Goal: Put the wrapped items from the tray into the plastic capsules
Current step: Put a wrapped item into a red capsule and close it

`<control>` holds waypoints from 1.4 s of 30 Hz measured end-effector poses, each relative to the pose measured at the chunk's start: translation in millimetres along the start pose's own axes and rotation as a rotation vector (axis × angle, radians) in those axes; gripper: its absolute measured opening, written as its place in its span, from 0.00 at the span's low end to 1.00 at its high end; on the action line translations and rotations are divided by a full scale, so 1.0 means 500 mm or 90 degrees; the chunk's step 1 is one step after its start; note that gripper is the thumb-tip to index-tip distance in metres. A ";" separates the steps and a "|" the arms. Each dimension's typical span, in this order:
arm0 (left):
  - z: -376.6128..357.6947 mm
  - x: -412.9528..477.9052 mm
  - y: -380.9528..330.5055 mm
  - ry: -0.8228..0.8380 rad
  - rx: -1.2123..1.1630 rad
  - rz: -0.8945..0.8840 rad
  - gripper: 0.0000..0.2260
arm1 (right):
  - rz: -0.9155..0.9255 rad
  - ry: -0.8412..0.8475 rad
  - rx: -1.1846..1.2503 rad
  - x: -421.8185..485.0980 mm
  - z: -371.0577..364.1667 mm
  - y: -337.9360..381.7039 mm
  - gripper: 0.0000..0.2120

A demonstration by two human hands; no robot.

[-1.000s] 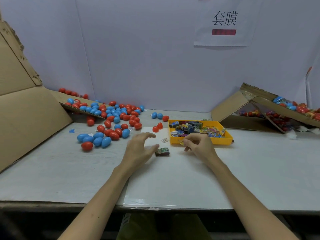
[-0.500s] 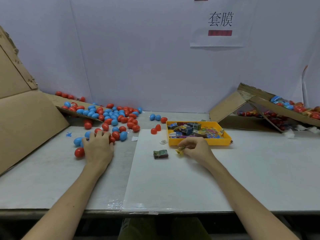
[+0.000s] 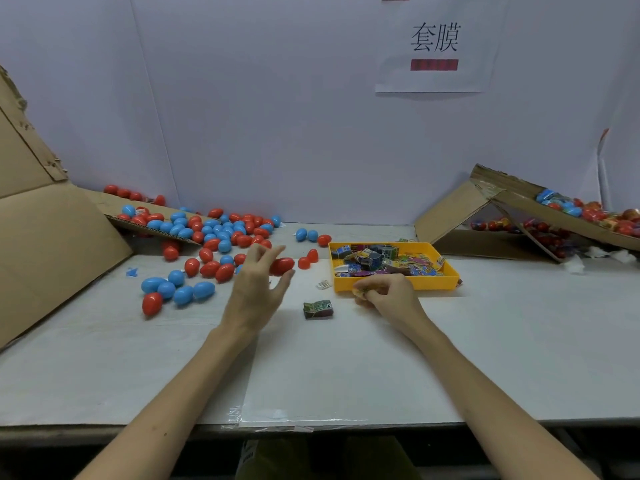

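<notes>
A yellow tray [image 3: 393, 283] of colourful wrapped items stands at the middle of the table. My right hand [image 3: 388, 294] rests just in front of it and pinches a small yellow wrapped item [image 3: 359, 292]. My left hand [image 3: 258, 287] is raised over the table and holds a red capsule [image 3: 282, 266] between fingertips and thumb. A dark green wrapped item [image 3: 318, 309] lies on the white mat between my hands. Several red and blue capsules [image 3: 194, 271] are scattered to the left.
Two red capsule halves [image 3: 307, 259] and a small paper scrap [image 3: 324, 284] lie left of the tray. A cardboard ramp [image 3: 145, 223] at the left spills capsules. A cardboard ramp [image 3: 540, 206] with filled capsules stands at the right. A large cardboard sheet [image 3: 52, 244] leans far left.
My left hand reached left into the capsule pile, then came back toward the middle holding a red capsule. My right hand stayed by the tray with the yellow item.
</notes>
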State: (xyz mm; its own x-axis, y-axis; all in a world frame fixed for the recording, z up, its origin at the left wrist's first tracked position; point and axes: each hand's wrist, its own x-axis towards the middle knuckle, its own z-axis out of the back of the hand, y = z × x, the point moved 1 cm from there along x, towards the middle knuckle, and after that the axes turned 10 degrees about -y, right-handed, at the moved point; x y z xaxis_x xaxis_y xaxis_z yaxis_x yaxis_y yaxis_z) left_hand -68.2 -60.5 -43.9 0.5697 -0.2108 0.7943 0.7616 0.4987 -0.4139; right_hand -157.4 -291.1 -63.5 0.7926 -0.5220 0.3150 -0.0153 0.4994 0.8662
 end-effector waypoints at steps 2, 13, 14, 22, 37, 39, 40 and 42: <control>-0.023 -0.001 -0.032 -0.009 -0.071 0.040 0.15 | 0.002 -0.009 0.009 -0.001 0.000 0.001 0.12; -0.061 -0.060 -0.062 0.060 -0.121 0.063 0.12 | 0.152 -0.030 -0.049 -0.006 -0.010 0.011 0.11; -0.061 -0.059 -0.062 0.070 -0.126 0.064 0.12 | 0.154 -0.033 -0.046 -0.007 -0.010 0.012 0.11; -0.057 -0.059 -0.065 0.180 -0.154 0.047 0.15 | 0.244 -0.116 -0.075 -0.010 -0.014 0.017 0.07; -0.071 -0.064 -0.061 0.204 -0.135 0.015 0.23 | 0.506 -0.171 -0.131 -0.044 -0.035 0.052 0.06; -0.072 -0.064 -0.060 0.201 -0.140 0.018 0.24 | 0.504 -0.176 -0.136 -0.045 -0.033 0.054 0.06; -0.073 -0.064 -0.060 0.202 -0.144 0.019 0.24 | 0.504 -0.178 -0.140 -0.046 -0.033 0.055 0.06; -0.072 -0.065 -0.061 0.204 -0.157 0.021 0.24 | 0.510 -0.182 -0.148 -0.048 -0.032 0.056 0.06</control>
State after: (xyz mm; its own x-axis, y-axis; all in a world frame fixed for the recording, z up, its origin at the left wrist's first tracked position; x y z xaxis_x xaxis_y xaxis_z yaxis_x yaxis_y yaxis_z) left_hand -98.5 -99.3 -73.0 0.6331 -0.4693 0.6156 0.7701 0.3018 -0.5620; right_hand -166.9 -253.5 -53.1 0.4128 -0.0923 0.9061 -0.3522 0.9013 0.2522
